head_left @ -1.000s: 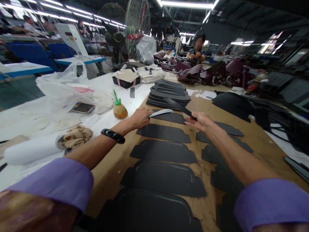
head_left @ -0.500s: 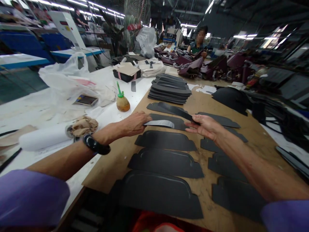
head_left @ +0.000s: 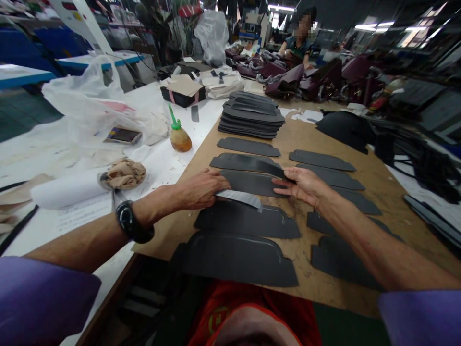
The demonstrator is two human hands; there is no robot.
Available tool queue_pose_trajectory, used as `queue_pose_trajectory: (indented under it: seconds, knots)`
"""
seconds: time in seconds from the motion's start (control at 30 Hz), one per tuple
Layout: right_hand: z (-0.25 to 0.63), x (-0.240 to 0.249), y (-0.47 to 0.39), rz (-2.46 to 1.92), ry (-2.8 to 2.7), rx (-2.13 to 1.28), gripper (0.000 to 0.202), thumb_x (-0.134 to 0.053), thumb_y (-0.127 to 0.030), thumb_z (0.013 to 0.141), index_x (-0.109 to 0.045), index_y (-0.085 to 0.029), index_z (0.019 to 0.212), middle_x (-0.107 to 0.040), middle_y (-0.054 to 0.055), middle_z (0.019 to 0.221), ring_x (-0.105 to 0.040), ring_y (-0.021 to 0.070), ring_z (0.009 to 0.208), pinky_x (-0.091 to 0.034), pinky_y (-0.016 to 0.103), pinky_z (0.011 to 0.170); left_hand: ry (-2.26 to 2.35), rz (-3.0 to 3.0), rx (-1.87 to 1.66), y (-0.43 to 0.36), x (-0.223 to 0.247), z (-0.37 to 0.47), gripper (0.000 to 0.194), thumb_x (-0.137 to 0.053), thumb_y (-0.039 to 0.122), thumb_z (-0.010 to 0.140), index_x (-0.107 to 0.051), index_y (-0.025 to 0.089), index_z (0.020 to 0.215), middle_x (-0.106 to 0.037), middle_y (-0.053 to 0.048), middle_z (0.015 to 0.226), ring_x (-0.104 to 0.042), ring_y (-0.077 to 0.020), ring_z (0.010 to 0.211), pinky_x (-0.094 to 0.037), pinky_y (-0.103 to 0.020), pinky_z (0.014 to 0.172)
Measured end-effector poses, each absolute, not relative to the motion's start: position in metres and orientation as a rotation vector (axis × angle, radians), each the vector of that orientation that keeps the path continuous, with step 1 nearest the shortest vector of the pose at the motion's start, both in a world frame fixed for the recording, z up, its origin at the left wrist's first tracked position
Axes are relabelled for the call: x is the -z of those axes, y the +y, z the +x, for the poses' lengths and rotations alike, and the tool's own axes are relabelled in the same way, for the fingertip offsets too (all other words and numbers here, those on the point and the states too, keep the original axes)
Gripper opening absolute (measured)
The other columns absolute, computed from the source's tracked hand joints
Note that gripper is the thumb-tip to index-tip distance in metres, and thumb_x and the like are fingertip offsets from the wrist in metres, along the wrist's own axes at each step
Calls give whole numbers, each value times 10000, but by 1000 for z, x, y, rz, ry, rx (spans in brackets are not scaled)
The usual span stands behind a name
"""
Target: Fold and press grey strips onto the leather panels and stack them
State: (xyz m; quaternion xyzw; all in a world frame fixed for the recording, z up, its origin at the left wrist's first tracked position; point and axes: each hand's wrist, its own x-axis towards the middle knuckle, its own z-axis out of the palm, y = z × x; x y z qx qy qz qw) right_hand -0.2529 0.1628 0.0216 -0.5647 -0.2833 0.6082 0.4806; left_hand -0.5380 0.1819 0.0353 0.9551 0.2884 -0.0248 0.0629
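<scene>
My left hand (head_left: 207, 189) is closed around one end of a narrow, curved pale-grey strip (head_left: 240, 196), which reaches right over the near edge of a black panel (head_left: 248, 183) and the panel nearer me (head_left: 245, 218). My right hand (head_left: 306, 185) pinches the end of a thin black strip (head_left: 270, 166) between thumb and fingers, its other fingers spread. That strip slants leftward over another black panel (head_left: 230, 161) further back. Whether it touches the panel, I cannot tell. The panels lie flat in two columns on a brown board (head_left: 201, 168).
A stack of black panels (head_left: 250, 117) stands behind the columns. To the left are a green-tipped squeeze bottle (head_left: 181, 140), a plastic bag (head_left: 82, 103) and crumpled brown material (head_left: 126, 174). Maroon bags (head_left: 320, 84) lie at the back, near another person (head_left: 300, 45).
Both hands have come nearer to me along the column of panels, each still holding its strip. My view has tilted downward. The far panel once under the black strip is now uncovered.
</scene>
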Motion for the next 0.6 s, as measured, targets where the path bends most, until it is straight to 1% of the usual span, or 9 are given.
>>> queue_pose_trajectory:
  seconds: [0.1, 0.17, 0.27, 0.37, 0.47, 0.53, 0.6]
  knots:
    - [-250, -29, 138, -1337, -674, -1549, 164, -510, -39, 829, -513, -186, 755, -612, -19, 707, -695, 199, 774, -564, 516, 762, 766, 2858, 14, 165, -46, -548, 520, -465, 24, 610, -573, 214, 1083, -621, -43, 1068, -502, -243, 1050, -345, -371, 959]
    - [-252, -29, 116, -1324, -638, -1635, 141, -532, -60, 826, -531, -194, 781, -630, -7, 747, -693, 209, 816, -564, 511, 769, 695, 2844, -30, 142, -51, -554, 527, -465, 21, 612, -567, 219, 1089, -616, -43, 1091, -497, -244, 1055, -347, -373, 957]
    - [-259, -23, 92, -1335, -587, -1718, 117, -543, -84, 827, -544, -198, 802, -617, -7, 761, -688, 211, 840, -575, 481, 748, 617, 2838, -20, 110, -46, -557, 535, -480, 23, 614, -570, 231, 1098, -620, -41, 1116, -504, -242, 1062, -339, -373, 968]
    - [-267, -18, 86, -1368, -606, -1679, 116, -540, -77, 818, -539, -192, 803, -601, -9, 775, -685, 206, 836, -587, 437, 708, 637, 2839, 9, 98, -33, -555, 605, -480, 15, 592, -550, 223, 1156, -604, -46, 1177, -497, -241, 1109, -317, -387, 995]
    - [-269, -25, 82, -1367, -657, -1574, 108, -573, -94, 795, -541, -196, 814, -591, -19, 781, -684, 192, 799, -594, 392, 677, 655, 2835, -13, 100, -31, -559, 650, -464, -3, 576, -531, 219, 1184, -577, -40, 1238, -466, -236, 1173, -290, -397, 1026]
    - [-265, -34, 71, -1365, -704, -1486, 113, -634, -151, 770, -556, -205, 831, -579, -30, 765, -680, 175, 740, -588, 314, 599, 691, 2826, -49, 97, -39, -569, 592, -468, 4, 608, -538, 220, 1155, -575, -37, 1233, -468, -228, 1171, -310, -383, 1015]
    - [-259, -40, 53, -1394, -740, -1360, 172, -703, -236, 731, -578, -213, 848, -569, -40, 735, -655, 143, 636, -543, 228, 492, 799, 2820, -111, 84, -50, -584, 454, -486, 47, 680, -554, 217, 1096, -598, -41, 1163, -514, -215, 1094, -372, -345, 954]
